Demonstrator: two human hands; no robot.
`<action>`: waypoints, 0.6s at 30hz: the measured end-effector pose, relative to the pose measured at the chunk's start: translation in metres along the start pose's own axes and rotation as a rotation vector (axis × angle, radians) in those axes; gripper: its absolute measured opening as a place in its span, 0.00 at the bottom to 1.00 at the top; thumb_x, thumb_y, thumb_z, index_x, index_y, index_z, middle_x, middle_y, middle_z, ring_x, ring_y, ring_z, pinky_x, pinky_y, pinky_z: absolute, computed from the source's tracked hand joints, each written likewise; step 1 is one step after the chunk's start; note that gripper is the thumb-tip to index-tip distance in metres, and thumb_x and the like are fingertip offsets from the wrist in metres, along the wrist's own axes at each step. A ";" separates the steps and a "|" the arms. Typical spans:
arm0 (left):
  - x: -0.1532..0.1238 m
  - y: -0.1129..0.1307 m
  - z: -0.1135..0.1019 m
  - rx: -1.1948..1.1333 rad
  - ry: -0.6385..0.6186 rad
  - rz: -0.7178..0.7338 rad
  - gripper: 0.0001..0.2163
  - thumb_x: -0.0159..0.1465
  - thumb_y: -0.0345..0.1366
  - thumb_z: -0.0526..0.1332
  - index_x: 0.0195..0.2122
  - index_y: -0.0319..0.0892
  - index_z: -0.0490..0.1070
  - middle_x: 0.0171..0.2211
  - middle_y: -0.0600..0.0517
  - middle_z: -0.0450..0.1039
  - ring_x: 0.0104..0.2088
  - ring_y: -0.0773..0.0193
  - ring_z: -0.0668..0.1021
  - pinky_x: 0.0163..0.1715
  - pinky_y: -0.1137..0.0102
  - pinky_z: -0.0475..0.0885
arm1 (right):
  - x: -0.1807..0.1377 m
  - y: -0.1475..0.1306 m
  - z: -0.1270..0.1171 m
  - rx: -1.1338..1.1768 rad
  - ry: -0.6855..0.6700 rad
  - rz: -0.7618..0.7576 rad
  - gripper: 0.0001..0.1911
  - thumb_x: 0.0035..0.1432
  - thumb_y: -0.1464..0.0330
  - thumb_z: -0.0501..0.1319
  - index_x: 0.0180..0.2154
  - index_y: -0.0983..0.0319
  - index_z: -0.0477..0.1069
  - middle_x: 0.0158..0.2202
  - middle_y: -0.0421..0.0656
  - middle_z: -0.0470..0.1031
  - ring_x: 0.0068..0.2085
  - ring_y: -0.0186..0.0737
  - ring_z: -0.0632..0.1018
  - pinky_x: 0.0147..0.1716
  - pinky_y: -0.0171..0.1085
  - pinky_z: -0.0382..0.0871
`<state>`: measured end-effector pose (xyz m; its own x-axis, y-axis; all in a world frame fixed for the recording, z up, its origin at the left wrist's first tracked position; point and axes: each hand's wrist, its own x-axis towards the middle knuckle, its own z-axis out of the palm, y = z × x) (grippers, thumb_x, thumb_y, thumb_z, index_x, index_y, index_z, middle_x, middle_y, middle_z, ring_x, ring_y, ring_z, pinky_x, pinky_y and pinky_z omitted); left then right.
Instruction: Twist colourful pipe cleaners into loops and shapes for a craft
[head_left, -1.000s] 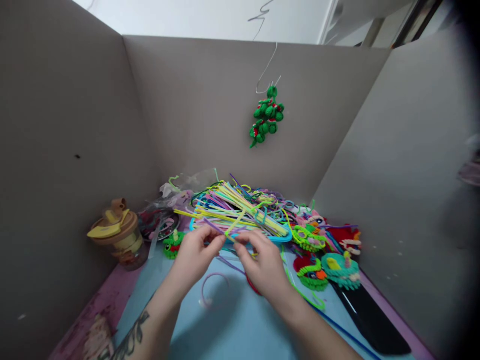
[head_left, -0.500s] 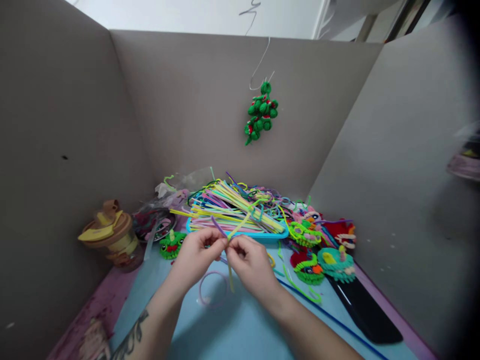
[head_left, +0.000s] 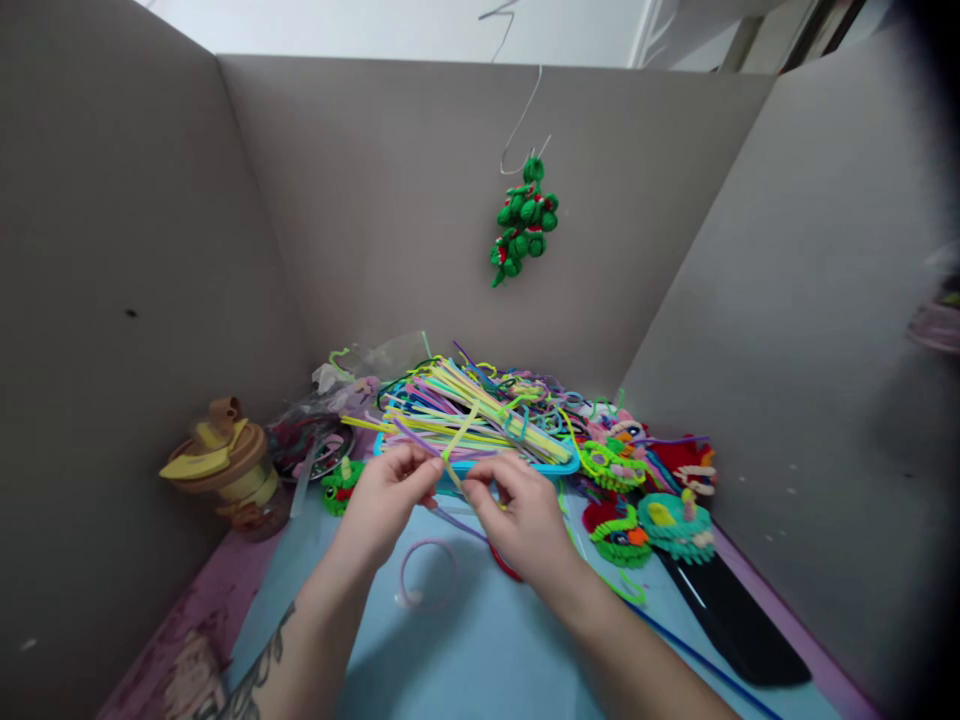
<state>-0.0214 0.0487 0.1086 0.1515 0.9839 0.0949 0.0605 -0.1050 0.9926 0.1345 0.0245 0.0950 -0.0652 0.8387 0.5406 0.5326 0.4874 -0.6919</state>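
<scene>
My left hand (head_left: pixel 390 505) is closed in a pinch where a purple pipe cleaner (head_left: pixel 414 437) and a yellow pipe cleaner (head_left: pixel 461 430) cross. The purple one sticks up to the left, and the yellow one slants up to the right. Just beside it, my right hand (head_left: pixel 521 515) pinches the lower part of the yellow pipe cleaner. Below the hands, a lilac pipe-cleaner ring (head_left: pixel 403 577) lies on the blue mat (head_left: pixel 457 660). A curved red thing (head_left: pixel 504 566) shows partly beneath my right hand; its kind is hidden.
Beyond the hands, a blue tray (head_left: pixel 570 467) is heaped with pipe cleaners. A lidded cup (head_left: pixel 251 485) stands left. Right lie fuzzy animal-like pieces (head_left: pixel 619 535), a black flat object (head_left: pixel 739 620) and a blue rod (head_left: pixel 697 655). Grey panels enclose the table; a green ornament (head_left: pixel 529 215) hangs behind.
My right hand has shifted slightly right, away from my left, and a short stretch of yellow pipe cleaner now shows between them. The crossed pipe cleaners have moved left. The red thing has come into view.
</scene>
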 end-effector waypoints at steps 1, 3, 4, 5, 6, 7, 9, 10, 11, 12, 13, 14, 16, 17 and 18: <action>0.001 -0.002 0.000 -0.062 0.008 -0.013 0.10 0.55 0.38 0.61 0.21 0.39 0.65 0.17 0.57 0.62 0.19 0.71 0.65 0.21 0.75 0.61 | -0.001 0.000 0.002 0.006 -0.032 0.024 0.05 0.55 0.69 0.58 0.30 0.60 0.72 0.28 0.41 0.73 0.31 0.37 0.71 0.30 0.33 0.62; 0.002 -0.005 0.002 -0.162 -0.008 -0.047 0.11 0.55 0.38 0.62 0.21 0.39 0.65 0.17 0.57 0.62 0.19 0.72 0.65 0.21 0.75 0.61 | -0.003 -0.001 0.007 0.052 -0.075 0.092 0.05 0.55 0.68 0.58 0.31 0.60 0.72 0.27 0.39 0.74 0.29 0.36 0.72 0.27 0.32 0.61; 0.002 -0.006 0.003 -0.193 -0.019 -0.062 0.11 0.55 0.38 0.62 0.21 0.39 0.65 0.17 0.57 0.62 0.19 0.72 0.64 0.21 0.75 0.61 | -0.003 0.000 0.010 0.091 -0.080 0.130 0.05 0.56 0.67 0.58 0.32 0.60 0.72 0.27 0.39 0.74 0.27 0.35 0.71 0.26 0.32 0.61; 0.002 -0.006 0.004 -0.210 -0.027 -0.073 0.11 0.54 0.38 0.62 0.21 0.39 0.65 0.17 0.57 0.63 0.19 0.72 0.64 0.20 0.75 0.61 | -0.004 0.000 0.012 0.128 -0.072 0.161 0.06 0.56 0.67 0.57 0.32 0.61 0.72 0.26 0.39 0.74 0.26 0.34 0.71 0.25 0.31 0.60; 0.002 -0.006 0.005 -0.211 -0.032 -0.078 0.11 0.54 0.38 0.63 0.21 0.38 0.65 0.17 0.57 0.63 0.19 0.72 0.64 0.20 0.76 0.61 | -0.004 0.001 0.014 0.152 -0.057 0.180 0.07 0.57 0.67 0.56 0.31 0.61 0.72 0.25 0.38 0.74 0.24 0.33 0.71 0.24 0.31 0.60; 0.002 -0.006 0.006 -0.201 -0.037 -0.076 0.10 0.54 0.38 0.63 0.22 0.38 0.66 0.17 0.57 0.63 0.19 0.72 0.65 0.21 0.76 0.62 | -0.005 0.002 0.015 0.157 -0.039 0.183 0.08 0.57 0.67 0.56 0.29 0.61 0.72 0.24 0.38 0.73 0.24 0.33 0.70 0.23 0.31 0.60; 0.002 -0.007 0.007 -0.162 -0.033 -0.066 0.10 0.53 0.40 0.64 0.24 0.38 0.67 0.19 0.57 0.64 0.21 0.71 0.66 0.21 0.75 0.63 | -0.005 0.004 0.016 0.118 -0.002 0.159 0.09 0.56 0.68 0.56 0.26 0.61 0.71 0.22 0.38 0.71 0.23 0.33 0.69 0.23 0.31 0.59; 0.003 -0.008 0.008 -0.143 -0.026 -0.061 0.11 0.52 0.40 0.65 0.24 0.38 0.68 0.20 0.57 0.65 0.21 0.71 0.66 0.21 0.75 0.64 | -0.005 0.004 0.015 0.092 0.007 0.143 0.09 0.56 0.69 0.56 0.24 0.61 0.70 0.21 0.38 0.71 0.24 0.33 0.69 0.23 0.31 0.59; 0.003 -0.009 0.008 -0.126 -0.017 -0.056 0.12 0.51 0.41 0.65 0.24 0.38 0.68 0.20 0.57 0.65 0.21 0.71 0.67 0.21 0.75 0.64 | -0.005 0.004 0.015 0.077 0.012 0.133 0.10 0.55 0.69 0.56 0.24 0.61 0.70 0.21 0.38 0.71 0.24 0.33 0.69 0.24 0.31 0.59; 0.003 -0.010 0.009 -0.114 -0.006 -0.053 0.12 0.51 0.42 0.66 0.24 0.38 0.68 0.20 0.57 0.65 0.21 0.71 0.67 0.21 0.75 0.64 | -0.005 0.004 0.015 0.080 0.011 0.131 0.10 0.55 0.70 0.56 0.23 0.61 0.70 0.21 0.38 0.70 0.24 0.33 0.69 0.24 0.31 0.59; 0.003 -0.011 0.009 -0.105 0.004 -0.051 0.13 0.51 0.42 0.66 0.23 0.38 0.67 0.20 0.57 0.65 0.21 0.71 0.66 0.21 0.75 0.63 | -0.005 0.003 0.015 0.103 0.010 0.140 0.10 0.55 0.69 0.56 0.23 0.61 0.70 0.21 0.38 0.70 0.24 0.33 0.68 0.24 0.31 0.59; 0.003 -0.011 0.009 -0.103 0.011 -0.046 0.13 0.52 0.42 0.65 0.22 0.38 0.67 0.19 0.57 0.64 0.20 0.71 0.66 0.21 0.76 0.63 | -0.004 0.002 0.015 0.148 0.007 0.161 0.10 0.55 0.69 0.56 0.23 0.61 0.70 0.21 0.38 0.70 0.24 0.33 0.68 0.24 0.31 0.59; 0.003 -0.012 0.010 -0.126 0.011 -0.037 0.13 0.53 0.42 0.65 0.21 0.38 0.65 0.17 0.58 0.63 0.20 0.72 0.65 0.20 0.76 0.61 | -0.003 0.001 0.017 0.313 -0.015 0.247 0.10 0.53 0.68 0.58 0.22 0.62 0.70 0.20 0.38 0.69 0.23 0.32 0.67 0.24 0.31 0.59; 0.003 -0.012 0.011 -0.154 0.004 -0.035 0.13 0.53 0.41 0.65 0.20 0.38 0.65 0.17 0.58 0.63 0.19 0.73 0.65 0.20 0.76 0.61 | -0.003 0.000 0.018 0.436 -0.039 0.310 0.10 0.52 0.67 0.59 0.22 0.63 0.70 0.20 0.38 0.69 0.23 0.32 0.67 0.23 0.31 0.59; 0.003 -0.012 0.011 -0.195 -0.009 -0.040 0.14 0.53 0.41 0.65 0.20 0.38 0.64 0.16 0.58 0.62 0.19 0.73 0.65 0.20 0.76 0.61 | -0.002 0.000 0.020 0.582 -0.074 0.382 0.10 0.51 0.66 0.60 0.21 0.63 0.69 0.19 0.38 0.69 0.22 0.31 0.67 0.22 0.30 0.59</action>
<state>-0.0108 0.0510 0.0961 0.1614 0.9853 0.0556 -0.1255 -0.0354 0.9915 0.1178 0.0274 0.0844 -0.0320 0.9814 0.1892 -0.0079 0.1890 -0.9819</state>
